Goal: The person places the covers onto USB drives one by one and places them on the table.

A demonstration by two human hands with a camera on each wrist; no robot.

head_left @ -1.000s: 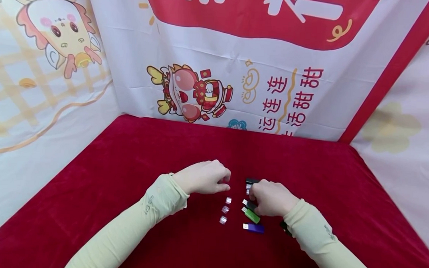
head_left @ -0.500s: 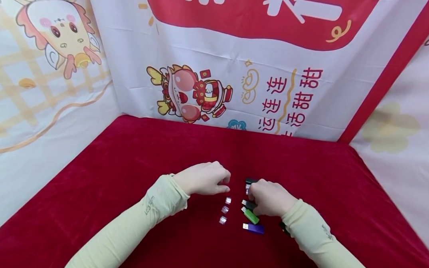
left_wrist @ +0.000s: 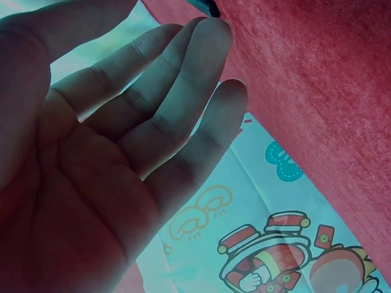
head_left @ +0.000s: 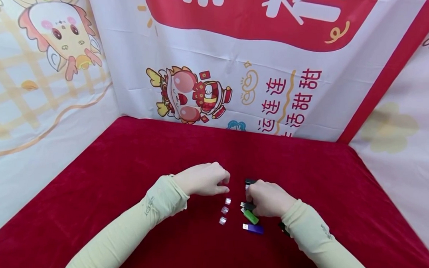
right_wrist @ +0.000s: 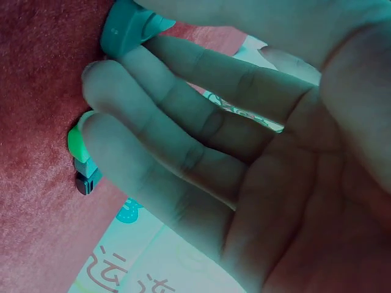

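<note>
My right hand reaches over a row of USB flash drives and pinches a dark one between thumb and fingertips, its metal plug pointing left. In the right wrist view this drive looks teal. Right beside it lies a green flash drive, and nearer me a purple one. A black drive lies at the row's far end, and the hand covers the drives between. My left hand holds nothing, its fingers loosely bent, just beyond three small clear caps.
A red velvet cloth covers the table. A small dark object is partly under the right sleeve. Printed white curtains stand behind and on both sides.
My right hand has shifted slightly left. The dark flash drive has moved a little left and toward me, now overlapping the green drive's plug. My left hand has stayed nearly still.
</note>
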